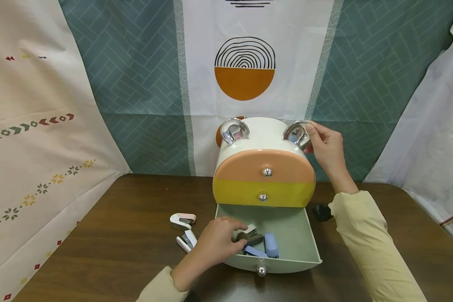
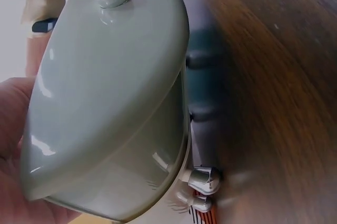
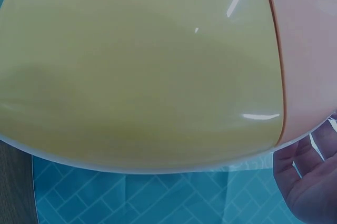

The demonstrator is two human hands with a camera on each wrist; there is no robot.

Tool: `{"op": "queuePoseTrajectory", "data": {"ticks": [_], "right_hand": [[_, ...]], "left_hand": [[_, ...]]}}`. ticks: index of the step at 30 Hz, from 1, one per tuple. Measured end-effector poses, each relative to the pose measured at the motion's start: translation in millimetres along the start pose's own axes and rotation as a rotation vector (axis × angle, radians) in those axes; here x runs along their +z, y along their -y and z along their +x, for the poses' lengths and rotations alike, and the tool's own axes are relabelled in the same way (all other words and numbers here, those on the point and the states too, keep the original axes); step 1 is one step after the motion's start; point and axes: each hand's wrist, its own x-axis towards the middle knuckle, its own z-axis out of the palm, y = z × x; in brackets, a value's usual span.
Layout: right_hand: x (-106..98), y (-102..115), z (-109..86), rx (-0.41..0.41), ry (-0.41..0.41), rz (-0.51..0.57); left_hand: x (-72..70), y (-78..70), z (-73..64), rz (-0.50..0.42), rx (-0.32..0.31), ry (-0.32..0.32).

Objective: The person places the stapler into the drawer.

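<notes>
A rounded tabletop drawer cabinet (image 1: 262,138) has orange, yellow and green drawers, with the bottom green drawer (image 1: 294,233) pulled out. Inside this drawer, my left hand (image 1: 217,239) curls its thumb and fingers round the end of a dark stapler (image 1: 253,239). Beside it lie a blue stapler (image 1: 271,245), another blue piece (image 1: 254,251) and a pale stapler (image 1: 251,229). The drawer front (image 2: 110,60) hides much of the left hand in the left wrist view. At the cabinet's top right, my right hand (image 1: 326,147) grips a chrome ear-shaped ring (image 1: 296,133).
Two white staplers lie on the brown table (image 1: 136,235) left of the drawer: one with a pinkish top (image 1: 183,220), one nearer (image 1: 187,240). A second chrome ring (image 1: 235,131) stands on the cabinet's left. Patterned cloth (image 1: 136,84) hangs behind.
</notes>
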Motion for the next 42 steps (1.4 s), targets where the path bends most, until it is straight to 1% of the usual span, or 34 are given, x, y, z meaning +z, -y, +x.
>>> {"op": "queuePoseTrajectory", "data": {"ticks": [2, 4, 6, 9, 12, 15, 17, 19, 22, 26, 30, 32, 35, 38, 42], "right_hand": [[0.2, -8.4, 3.1, 0.003, -0.002, -0.013], [0.2, -9.5, 3.2, 0.002, -0.003, -0.02], [0.3, -9.8, 3.2, 0.003, -0.003, -0.022], [0.3, -9.2, 2.7, 0.002, -0.006, -0.025], [0.1, -8.5, 2.4, 0.0, -0.006, -0.03], [0.0, -7.6, 1.9, -0.004, -0.008, -0.035], [-0.1, -6.9, 1.4, -0.004, -0.008, -0.038], [-0.1, -5.9, 1.0, -0.006, -0.009, -0.043], [-0.2, -5.0, 0.3, -0.008, -0.011, -0.05], [0.0, -5.3, -0.1, -0.007, -0.011, -0.05], [0.0, -6.5, 0.1, -0.001, -0.009, -0.039], [-0.1, -7.0, 0.4, 0.003, -0.008, -0.033], [-0.5, -7.1, 0.3, 0.007, -0.006, -0.032], [-0.6, -6.5, -0.2, 0.009, -0.003, -0.032], [-0.2, -5.2, -0.7, 0.008, -0.005, -0.033]], "left_hand": [[-2.1, 0.1, -2.2, -0.009, -0.016, -0.014], [-4.7, 1.3, -5.4, -0.014, -0.026, -0.049], [-8.5, 3.7, -9.6, -0.023, -0.03, -0.099], [-15.1, 9.1, -16.4, -0.042, -0.023, -0.193], [-22.4, 16.8, -23.9, -0.057, -0.019, -0.281], [-29.4, 26.7, -31.0, -0.054, -0.027, -0.347], [-33.0, 34.0, -35.9, -0.047, -0.045, -0.373], [-36.1, 41.2, -40.9, -0.051, -0.075, -0.381], [-39.5, 51.8, -48.7, -0.092, -0.13, -0.363], [-42.2, 64.8, -57.8, -0.141, -0.226, -0.295], [-43.8, 77.0, -64.5, -0.11, -0.349, -0.209], [-44.6, 82.7, -66.7, -0.094, -0.399, -0.17], [-46.0, 90.2, -68.7, -0.081, -0.435, -0.121], [-47.1, 95.4, -69.4, -0.071, -0.445, -0.079], [-46.4, 99.3, -68.3, -0.085, -0.463, -0.004]]}}
